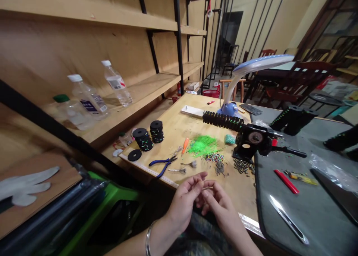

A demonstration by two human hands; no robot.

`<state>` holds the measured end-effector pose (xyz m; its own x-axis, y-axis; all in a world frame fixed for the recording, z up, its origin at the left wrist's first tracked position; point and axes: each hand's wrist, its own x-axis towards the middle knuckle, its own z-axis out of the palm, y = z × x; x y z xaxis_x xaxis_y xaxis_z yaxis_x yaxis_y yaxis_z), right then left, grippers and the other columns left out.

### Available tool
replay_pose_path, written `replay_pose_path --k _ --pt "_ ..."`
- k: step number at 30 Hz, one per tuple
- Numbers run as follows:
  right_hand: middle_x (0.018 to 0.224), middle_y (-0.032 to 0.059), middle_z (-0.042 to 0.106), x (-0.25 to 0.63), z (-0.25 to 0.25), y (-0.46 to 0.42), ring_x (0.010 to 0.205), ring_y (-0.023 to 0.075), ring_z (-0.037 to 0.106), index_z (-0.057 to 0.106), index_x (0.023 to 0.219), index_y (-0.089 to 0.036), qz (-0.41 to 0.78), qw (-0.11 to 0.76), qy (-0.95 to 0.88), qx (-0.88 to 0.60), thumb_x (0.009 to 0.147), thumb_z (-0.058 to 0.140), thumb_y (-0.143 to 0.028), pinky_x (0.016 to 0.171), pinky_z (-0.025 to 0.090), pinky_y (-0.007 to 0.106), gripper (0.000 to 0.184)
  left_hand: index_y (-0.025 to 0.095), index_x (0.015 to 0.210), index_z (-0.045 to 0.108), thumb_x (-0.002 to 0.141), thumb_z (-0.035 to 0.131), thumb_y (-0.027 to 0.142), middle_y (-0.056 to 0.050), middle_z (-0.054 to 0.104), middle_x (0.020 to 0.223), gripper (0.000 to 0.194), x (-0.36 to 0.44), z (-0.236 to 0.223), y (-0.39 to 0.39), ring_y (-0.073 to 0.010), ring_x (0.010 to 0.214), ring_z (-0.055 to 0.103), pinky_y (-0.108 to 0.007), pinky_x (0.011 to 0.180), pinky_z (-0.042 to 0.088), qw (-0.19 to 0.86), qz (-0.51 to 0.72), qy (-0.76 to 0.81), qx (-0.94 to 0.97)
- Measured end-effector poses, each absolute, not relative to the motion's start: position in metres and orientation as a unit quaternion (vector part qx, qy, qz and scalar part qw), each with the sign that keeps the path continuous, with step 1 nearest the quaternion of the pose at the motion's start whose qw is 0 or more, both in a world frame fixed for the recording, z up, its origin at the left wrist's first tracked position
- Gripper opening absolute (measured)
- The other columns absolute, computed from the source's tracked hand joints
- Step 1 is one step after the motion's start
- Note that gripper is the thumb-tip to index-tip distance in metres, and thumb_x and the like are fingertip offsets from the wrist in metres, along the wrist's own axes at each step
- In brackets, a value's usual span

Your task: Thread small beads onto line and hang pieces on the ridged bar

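Observation:
My left hand and my right hand meet at the front edge of the wooden table. Thumbs and fingertips are pinched together on both hands; whatever lies between them is too small to make out. Just beyond them are grey metal pins, coloured beads and a heap of bright green strands. Left of my hands rest blue-handled pliers and two small tufted pieces, one of them a frayed grey tuft. Small brass-coloured cylinders are scattered to the right.
A black crank device holds a rod of black discs behind the heap. Black foam spools stand at left, near an orange-handled tool. A lamp rises at the back. The grey mat carries a silver blade-shaped tool and a red tube.

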<state>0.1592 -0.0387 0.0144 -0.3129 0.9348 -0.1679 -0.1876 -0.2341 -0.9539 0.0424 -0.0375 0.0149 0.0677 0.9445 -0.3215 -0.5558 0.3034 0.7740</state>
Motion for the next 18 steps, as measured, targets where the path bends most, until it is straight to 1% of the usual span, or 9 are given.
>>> replay_pose_path --k 1,3,5,7,9,10,12,15,18 --pt "0.061 -0.0034 0.056 0.157 0.011 -0.037 0.053 0.0124 0.052 0.056 0.090 -0.019 0.675 0.404 -0.461 -0.412 0.077 0.065 -0.060 0.048 0.041 0.022 0.044 0.014 0.082 0.070 0.066 0.081 0.044 -0.012 0.065 0.118 0.036 0.040 0.013 -0.038 -0.0179 0.081 0.062 -0.024 0.059 0.047 0.694 0.547 0.415 0.217" --pt "0.053 -0.0076 0.047 0.154 0.006 -0.035 0.046 0.0089 0.041 0.055 0.080 -0.019 0.660 0.390 -0.482 -0.425 0.078 0.062 -0.061 0.046 0.034 0.020 0.043 0.013 0.079 0.069 0.064 0.083 0.040 -0.011 0.069 0.105 0.033 0.037 0.009 -0.039 -0.0171 0.082 0.062 -0.025 0.067 0.048 0.700 0.561 0.402 0.183" --pt "0.054 -0.0077 0.043 0.152 0.002 -0.035 0.048 0.0092 0.039 0.054 0.073 -0.019 0.618 0.395 -0.513 -0.446 0.080 0.060 -0.061 0.048 0.033 0.021 0.044 0.014 0.075 0.068 0.063 0.084 0.036 -0.008 0.070 0.094 0.030 0.035 0.005 -0.040 -0.0176 0.087 0.061 -0.027 0.078 0.048 0.712 0.571 0.382 0.148" --pt "0.059 -0.0046 0.048 0.151 0.000 -0.035 0.055 0.0123 0.045 0.054 0.070 -0.019 0.563 0.398 -0.556 -0.464 0.082 0.058 -0.059 0.054 0.038 0.023 0.042 0.014 0.072 0.067 0.062 0.085 0.033 -0.007 0.069 0.091 0.029 0.031 0.001 -0.040 -0.0180 0.089 0.061 -0.028 0.081 0.047 0.719 0.575 0.371 0.122" --pt "0.062 -0.0022 0.051 0.152 -0.003 -0.035 0.059 0.0148 0.049 0.053 0.068 -0.020 0.504 0.378 -0.608 -0.482 0.086 0.053 -0.055 0.058 0.040 0.025 0.039 0.014 0.072 0.065 0.062 0.085 0.032 -0.008 0.068 0.093 0.028 0.022 -0.003 -0.037 -0.0185 0.091 0.060 -0.027 0.079 0.047 0.708 0.586 0.378 0.114" --pt "0.061 -0.0020 0.052 0.153 -0.005 -0.035 0.058 0.0153 0.050 0.052 0.068 -0.021 0.473 0.359 -0.637 -0.492 0.089 0.051 -0.052 0.057 0.039 0.025 0.037 0.014 0.073 0.065 0.063 0.084 0.032 -0.008 0.067 0.094 0.028 0.015 -0.005 -0.035 -0.0184 0.092 0.060 -0.026 0.076 0.047 0.692 0.598 0.389 0.116" --pt "0.057 -0.0016 0.053 0.155 -0.009 -0.033 0.054 0.0160 0.052 0.052 0.068 -0.022 0.406 0.299 -0.699 -0.507 0.091 0.047 -0.045 0.054 0.037 0.025 0.034 0.015 0.076 0.065 0.064 0.082 0.035 -0.007 0.066 0.093 0.029 -0.001 -0.009 -0.031 -0.0176 0.090 0.060 -0.024 0.071 0.046 0.640 0.626 0.427 0.129" --pt "0.059 0.0018 0.063 0.155 -0.015 -0.029 0.055 0.0189 0.059 0.056 0.072 -0.023 0.311 0.182 -0.783 -0.507 0.093 0.042 -0.036 0.054 0.035 0.026 0.028 0.016 0.080 0.065 0.069 0.078 0.040 -0.005 0.066 0.087 0.030 -0.027 -0.015 -0.031 -0.0163 0.083 0.059 -0.023 0.069 0.044 0.536 0.647 0.508 0.190" --pt "0.063 0.0034 0.069 0.152 -0.015 -0.023 0.057 0.0198 0.063 0.058 0.077 -0.024 0.259 0.103 -0.826 -0.489 0.094 0.039 -0.029 0.054 0.034 0.026 0.026 0.017 0.078 0.064 0.079 0.069 0.037 -0.005 0.067 0.085 0.021 -0.043 -0.019 -0.045 -0.0179 0.083 0.059 -0.025 0.075 0.045 0.451 0.618 0.563 0.312"
